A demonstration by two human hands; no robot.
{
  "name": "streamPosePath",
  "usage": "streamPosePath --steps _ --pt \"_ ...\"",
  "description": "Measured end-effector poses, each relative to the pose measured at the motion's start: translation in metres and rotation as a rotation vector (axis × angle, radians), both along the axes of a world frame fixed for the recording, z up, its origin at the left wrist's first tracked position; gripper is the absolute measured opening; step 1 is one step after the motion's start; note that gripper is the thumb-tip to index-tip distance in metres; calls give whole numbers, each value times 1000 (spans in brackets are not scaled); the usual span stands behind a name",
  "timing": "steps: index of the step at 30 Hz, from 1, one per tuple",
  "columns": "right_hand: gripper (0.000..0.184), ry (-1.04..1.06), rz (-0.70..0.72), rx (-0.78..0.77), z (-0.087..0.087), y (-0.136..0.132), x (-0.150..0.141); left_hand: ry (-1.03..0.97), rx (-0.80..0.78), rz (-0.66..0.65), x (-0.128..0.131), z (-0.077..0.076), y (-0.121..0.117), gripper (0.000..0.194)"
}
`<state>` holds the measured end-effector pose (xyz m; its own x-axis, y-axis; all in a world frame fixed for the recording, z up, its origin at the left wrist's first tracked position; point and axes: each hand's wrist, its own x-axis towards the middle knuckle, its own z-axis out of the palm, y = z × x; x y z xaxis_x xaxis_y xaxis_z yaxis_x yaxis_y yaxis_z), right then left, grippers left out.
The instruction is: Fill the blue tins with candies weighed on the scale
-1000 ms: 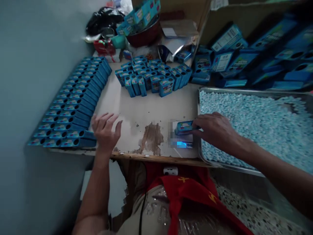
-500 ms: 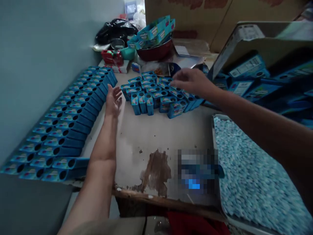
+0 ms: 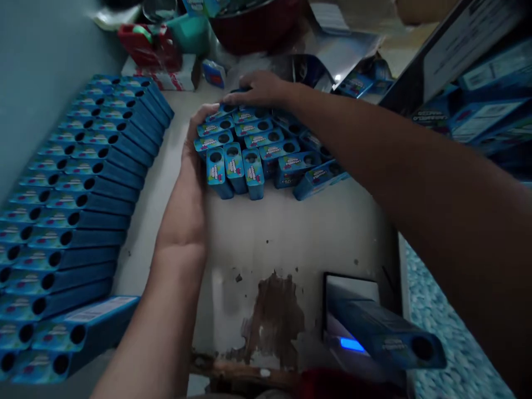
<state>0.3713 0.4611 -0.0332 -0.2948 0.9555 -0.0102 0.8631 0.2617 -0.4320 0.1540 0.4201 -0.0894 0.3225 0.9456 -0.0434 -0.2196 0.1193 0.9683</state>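
Observation:
Several small blue candy boxes [image 3: 249, 127], each with a dark round hole in its top, stand grouped at mid-table. My left hand [image 3: 194, 133] lies along the group's left side, fingers stretched towards the far corner and touching the boxes. Over the far row reaches my right hand [image 3: 260, 88], its fingers apart and resting at the back boxes, some fingertips hidden. Neither hand has lifted a box. One more blue box [image 3: 388, 335] lies on its side across a small scale [image 3: 353, 285] with a lit blue display near the front edge.
Long rows of blue boxes [image 3: 95, 216] line the wall at left. A tray of light-blue pieces [image 3: 440, 316] is at right, below a carton [image 3: 457, 61] of more boxes. Behind are a red tape dispenser [image 3: 149, 47] and a dark red bowl [image 3: 257, 25].
My left hand has moved onto the left side of the box group. My right hand has swung left to its far edge. The view has tipped down and closer.

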Motion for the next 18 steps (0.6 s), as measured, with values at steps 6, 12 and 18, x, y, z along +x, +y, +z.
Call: streamPosePath --steps 6,12,18 --pt "70 -122 79 11 16 -71 12 166 33 9 7 5 -58 31" --pt "56 -141 139 -19 21 -142 16 -140 -15 -84 14 3 -160 34" --pt "53 -129 171 9 20 -176 10 65 60 -6 28 11 -220 61"
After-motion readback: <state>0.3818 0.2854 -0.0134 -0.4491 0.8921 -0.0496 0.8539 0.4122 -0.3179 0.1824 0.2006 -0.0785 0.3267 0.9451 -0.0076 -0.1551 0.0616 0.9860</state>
